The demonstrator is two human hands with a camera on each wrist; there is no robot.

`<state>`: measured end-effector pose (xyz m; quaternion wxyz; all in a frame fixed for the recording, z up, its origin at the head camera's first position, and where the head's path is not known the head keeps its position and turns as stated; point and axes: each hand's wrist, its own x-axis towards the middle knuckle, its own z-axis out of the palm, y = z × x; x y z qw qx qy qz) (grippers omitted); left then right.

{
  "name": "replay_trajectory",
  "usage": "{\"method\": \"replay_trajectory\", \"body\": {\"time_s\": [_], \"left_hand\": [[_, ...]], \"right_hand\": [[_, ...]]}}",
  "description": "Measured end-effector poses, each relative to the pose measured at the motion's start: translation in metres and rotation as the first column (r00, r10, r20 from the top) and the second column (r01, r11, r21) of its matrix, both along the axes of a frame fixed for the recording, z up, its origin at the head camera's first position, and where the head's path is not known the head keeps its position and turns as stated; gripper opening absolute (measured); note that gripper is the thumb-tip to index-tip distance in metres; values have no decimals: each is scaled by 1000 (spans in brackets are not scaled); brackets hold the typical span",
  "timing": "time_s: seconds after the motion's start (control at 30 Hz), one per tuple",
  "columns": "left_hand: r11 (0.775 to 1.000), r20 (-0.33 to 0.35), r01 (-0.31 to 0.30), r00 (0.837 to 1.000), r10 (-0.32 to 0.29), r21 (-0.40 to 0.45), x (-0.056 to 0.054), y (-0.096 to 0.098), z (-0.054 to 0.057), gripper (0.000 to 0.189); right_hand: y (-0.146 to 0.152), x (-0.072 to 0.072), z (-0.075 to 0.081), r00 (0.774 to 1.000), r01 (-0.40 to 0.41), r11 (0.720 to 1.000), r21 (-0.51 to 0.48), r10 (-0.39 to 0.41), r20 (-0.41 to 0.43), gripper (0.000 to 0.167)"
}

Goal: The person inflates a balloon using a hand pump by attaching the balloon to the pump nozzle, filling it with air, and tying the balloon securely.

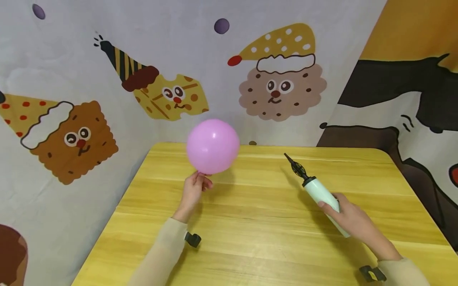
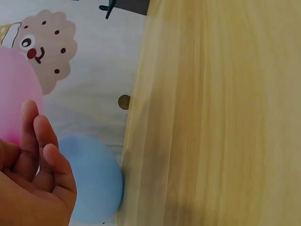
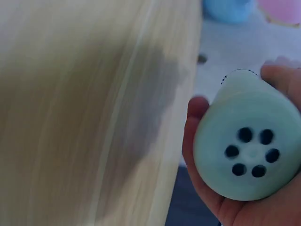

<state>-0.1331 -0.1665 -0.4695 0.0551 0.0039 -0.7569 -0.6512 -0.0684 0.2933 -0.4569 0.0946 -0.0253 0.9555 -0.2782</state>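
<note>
An inflated pink balloon [image 1: 213,146] stands above the far part of the table, left of centre. At its underside my left hand [image 1: 195,188] pinches the neck between thumb and forefinger; the other fingers are loosely bent, as the left wrist view shows. My right hand [image 1: 352,218] grips a balloon hand pump [image 1: 323,194] by its pale green barrel. The pump tilts with its black nozzle toward the far left, apart from the balloon. In the right wrist view the barrel's round end [image 3: 249,155] faces the camera, with several dark holes in it.
The wooden table [image 1: 250,234] reaches back to a cartoon-printed cloth [image 1: 222,71]. A blue balloon [image 2: 91,183] shows by the table's far edge in the left wrist view, hidden in the head view. Dark clips [image 1: 193,239] sit at both wrists.
</note>
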Motion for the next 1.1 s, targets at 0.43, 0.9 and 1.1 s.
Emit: {"method": "replay_trajectory", "body": {"time_s": [0.43,0.9,1.1], "left_hand": [[967,49,170,985,-164,-189,0,2,0,33],[938,90,279,960,-265,-206,2,19,-5,31],[934,87,296,955,-284,-198,1,25,-6,30]], "right_hand": [[52,-20,-13,996,57,990,128,-46,-82,86],[77,-27,-26,996,71,977,202,-58,-65,92],[76,-30,-25,997,69,974,214,-58,-57,97]]}}
